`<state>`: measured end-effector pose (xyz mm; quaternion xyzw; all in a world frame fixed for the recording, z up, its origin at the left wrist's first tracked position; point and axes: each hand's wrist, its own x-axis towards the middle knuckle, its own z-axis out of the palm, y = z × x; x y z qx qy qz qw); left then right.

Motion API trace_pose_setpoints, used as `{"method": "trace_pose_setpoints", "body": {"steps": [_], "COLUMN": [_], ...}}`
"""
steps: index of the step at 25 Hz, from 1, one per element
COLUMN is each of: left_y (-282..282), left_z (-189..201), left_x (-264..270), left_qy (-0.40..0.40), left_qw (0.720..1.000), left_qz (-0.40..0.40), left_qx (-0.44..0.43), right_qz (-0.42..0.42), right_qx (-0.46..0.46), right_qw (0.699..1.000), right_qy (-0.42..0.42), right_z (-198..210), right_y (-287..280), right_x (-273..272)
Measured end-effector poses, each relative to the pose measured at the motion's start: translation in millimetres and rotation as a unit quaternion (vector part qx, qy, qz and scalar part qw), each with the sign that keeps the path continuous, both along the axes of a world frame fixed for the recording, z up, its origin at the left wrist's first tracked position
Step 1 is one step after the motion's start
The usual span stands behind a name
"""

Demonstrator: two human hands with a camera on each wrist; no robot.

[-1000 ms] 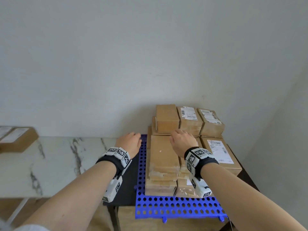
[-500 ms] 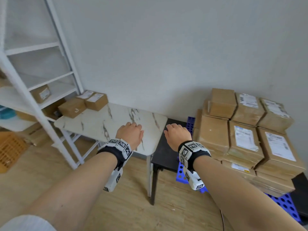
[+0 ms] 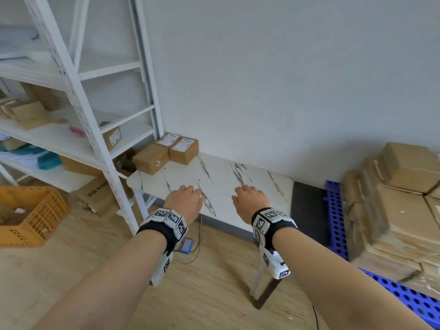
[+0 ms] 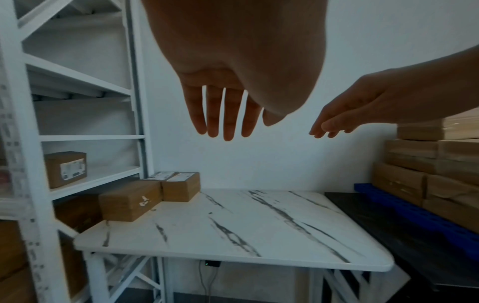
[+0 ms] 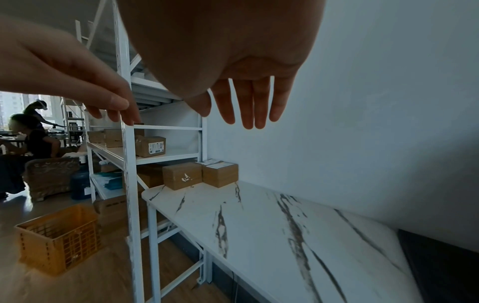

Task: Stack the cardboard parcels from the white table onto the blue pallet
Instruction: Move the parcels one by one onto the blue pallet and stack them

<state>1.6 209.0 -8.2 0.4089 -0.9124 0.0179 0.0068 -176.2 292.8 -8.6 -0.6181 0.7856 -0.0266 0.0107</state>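
Both hands, left (image 3: 184, 201) and right (image 3: 250, 200), are hovering empty, fingers straight, over the white table (image 3: 221, 184); parcels (image 3: 164, 152) are sitting at its far corner. Only the head view is showing the pallet (image 3: 335, 217) stack.

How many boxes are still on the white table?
3, all at its far left corner: one plain-topped box nearest, one labelled box beside it, and another behind, against the wall. More may be hidden.

stacked parcels (image 3: 404, 210) blurred, blue pallet (image 3: 335, 210) cut off right
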Motion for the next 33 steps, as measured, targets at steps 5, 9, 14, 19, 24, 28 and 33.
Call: {"method": "trace_pose_setpoints", "body": {"steps": [5,9,14,19,24,28,33], "left_y": [-77,-139,-237,-325,-386,-427,-478], "left_z": [-11,-29,-57,-79,-105,-121,-140], "left_x": [69,98,101,94,99,97,94], "left_qy": [-0.008,-0.014,-0.040,-0.065,-0.047,-0.008,0.089], "left_qw": [0.999,0.998,0.995,0.991,0.979,0.960,0.912], "left_qz": [0.037,0.062,0.084,0.092,0.165,0.209,0.232], "left_qx": [0.017,0.031,0.044,0.073,0.111,0.185,0.326], "right_qz": [0.014,0.046,0.077,0.092,0.090,0.071,0.036], "right_qx": [0.021,0.024,0.035,0.068,0.112,0.139,0.170], "right_qw": [1.000,0.999,0.996,0.992,0.986,0.980,0.961], "right_qy": [-0.002,-0.005,-0.025,-0.055,-0.087,-0.125,-0.215], "right_z": [-11,-31,-58,-90,-116,-131,-140], "right_y": [-80,-155,-259,-347,-417,-462,-505], "right_x": [53,76,82,74,76,87,100]}}
